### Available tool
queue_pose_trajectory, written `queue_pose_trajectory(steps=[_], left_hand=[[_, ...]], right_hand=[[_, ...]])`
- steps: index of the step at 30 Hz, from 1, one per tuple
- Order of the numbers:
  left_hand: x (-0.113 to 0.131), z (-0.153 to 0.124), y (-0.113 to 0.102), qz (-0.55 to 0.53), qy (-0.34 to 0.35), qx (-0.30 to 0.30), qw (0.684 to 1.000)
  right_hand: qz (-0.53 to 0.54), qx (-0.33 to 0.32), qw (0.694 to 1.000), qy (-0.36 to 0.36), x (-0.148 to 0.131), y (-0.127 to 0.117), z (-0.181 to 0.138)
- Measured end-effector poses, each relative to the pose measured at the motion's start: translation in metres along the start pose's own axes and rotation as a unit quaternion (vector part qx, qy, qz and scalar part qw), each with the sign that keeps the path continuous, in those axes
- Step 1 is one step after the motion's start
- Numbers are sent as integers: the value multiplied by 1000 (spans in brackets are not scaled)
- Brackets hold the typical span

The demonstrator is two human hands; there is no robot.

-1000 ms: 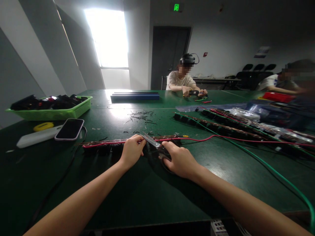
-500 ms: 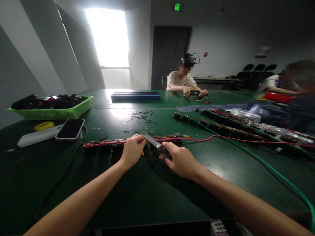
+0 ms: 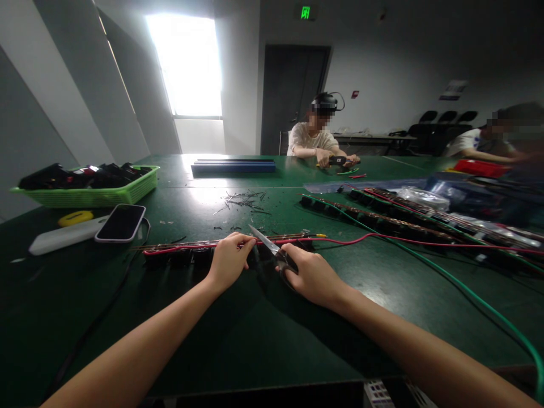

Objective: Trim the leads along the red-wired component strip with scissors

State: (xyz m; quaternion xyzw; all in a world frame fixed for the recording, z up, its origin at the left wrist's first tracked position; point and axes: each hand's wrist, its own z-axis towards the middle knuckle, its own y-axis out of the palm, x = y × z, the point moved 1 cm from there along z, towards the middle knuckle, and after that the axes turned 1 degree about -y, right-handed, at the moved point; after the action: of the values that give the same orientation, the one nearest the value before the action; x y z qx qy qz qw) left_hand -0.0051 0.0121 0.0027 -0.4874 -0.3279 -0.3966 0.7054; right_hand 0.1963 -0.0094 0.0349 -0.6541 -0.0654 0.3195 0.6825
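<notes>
My left hand [image 3: 228, 262] is closed in a pinch on the red wire [image 3: 178, 248] that runs along a long dark strip of black components [image 3: 182, 255] on the green table [image 3: 238, 328]. My right hand [image 3: 312, 275] is wrapped round the handles of a pair of scissors [image 3: 268, 246]. The blades point up and left, with their tips just beside the fingers of my left hand, over the strip. The red wire carries on to the right across the table.
A phone [image 3: 121, 222], a white bar [image 3: 63, 236] and a yellow tape measure [image 3: 74, 217] lie at the left, near a green basket [image 3: 91, 194] of black parts. Cut wire scraps [image 3: 242, 201] lie ahead. More strips and wires [image 3: 403, 221] fill the right. Two other people sit across the table.
The scissors have lifted slightly and their tips have moved a little right, away from my left fingers. Both hands stay in almost the same place.
</notes>
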Motion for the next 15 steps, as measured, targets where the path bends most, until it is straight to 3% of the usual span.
queue_pose_trajectory(steps=[9,15], left_hand=[[-2,1,1,1,-1,4,1000],[-4,2,1,6,1,2,1000]], right_hand=[[15,23,1000,11,3,1,1],[-35,25,999,18,-1,1,-2]])
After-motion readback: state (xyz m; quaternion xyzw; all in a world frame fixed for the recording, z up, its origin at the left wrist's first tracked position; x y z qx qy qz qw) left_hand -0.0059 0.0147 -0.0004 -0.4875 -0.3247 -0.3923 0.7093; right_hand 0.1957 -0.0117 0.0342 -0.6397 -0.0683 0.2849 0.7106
